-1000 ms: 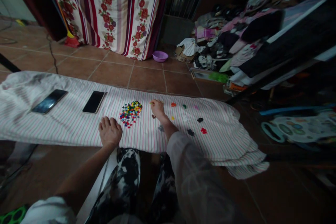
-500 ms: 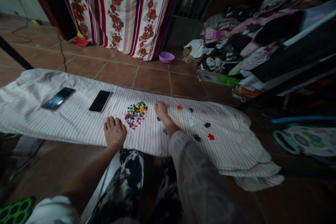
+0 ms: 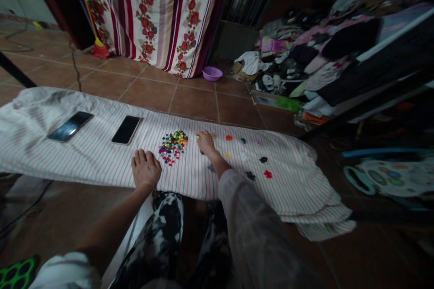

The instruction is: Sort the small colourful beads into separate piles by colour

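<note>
My left hand (image 3: 146,168) lies palm down on the striped cloth (image 3: 101,162), fingers stretched out and holding nothing. Just right of it is a pile of small, many-coloured pieces (image 3: 173,146). My right hand (image 3: 206,143) is beyond the pile's right side, its fingers pinched at a tiny yellow-green piece (image 3: 199,137). Small single-colour clusters lie farther right, among them an orange one (image 3: 228,137), a dark green one (image 3: 243,141), a black one (image 3: 263,159) and a red one (image 3: 268,174). My right hand partly covers some pieces beneath it.
Two phones, a left one (image 3: 70,126) and a right one (image 3: 126,129), lie on the cloth left of the pile. On the tiled floor beyond stand a purple basin (image 3: 212,73) and a red broom (image 3: 101,49). Clothes (image 3: 312,49) are heaped at the right.
The whole view has shifted slightly, so things appear a little farther left. My left hand stays flat on the cloth, and my right hand remains pinched in nearly the same place.
</note>
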Demonstrator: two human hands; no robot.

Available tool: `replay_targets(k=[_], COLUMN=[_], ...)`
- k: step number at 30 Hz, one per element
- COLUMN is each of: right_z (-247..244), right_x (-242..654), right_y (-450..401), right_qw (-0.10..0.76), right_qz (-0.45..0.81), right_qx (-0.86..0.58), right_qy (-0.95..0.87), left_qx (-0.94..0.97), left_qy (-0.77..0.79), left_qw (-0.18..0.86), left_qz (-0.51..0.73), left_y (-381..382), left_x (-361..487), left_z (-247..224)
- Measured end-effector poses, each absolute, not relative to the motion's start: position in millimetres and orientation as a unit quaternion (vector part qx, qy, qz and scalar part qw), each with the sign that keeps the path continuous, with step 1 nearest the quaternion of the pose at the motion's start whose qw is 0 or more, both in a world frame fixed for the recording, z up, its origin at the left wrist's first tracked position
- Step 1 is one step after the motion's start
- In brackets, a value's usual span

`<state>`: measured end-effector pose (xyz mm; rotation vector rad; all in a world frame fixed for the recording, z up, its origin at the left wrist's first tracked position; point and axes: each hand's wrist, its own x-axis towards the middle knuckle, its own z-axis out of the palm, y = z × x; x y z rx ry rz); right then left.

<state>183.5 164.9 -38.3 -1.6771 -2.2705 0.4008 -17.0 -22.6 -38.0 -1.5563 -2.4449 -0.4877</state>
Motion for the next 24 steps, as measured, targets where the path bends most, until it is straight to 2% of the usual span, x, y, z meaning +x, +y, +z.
replay_targets(k=[24], right_z=[-44.5], right_x=[187.0], right_y=[172.0], right_qw=[0.181], right_qz=[0.154], right_qx=[-0.563], right_qy=[-0.792], left_qx=[-0.525], left_qy=[-0.832], left_qw=[0.098], left_qz=[-0.152], left_y=[-21.8], left_x=[-17.7], left_z=[-39.7])
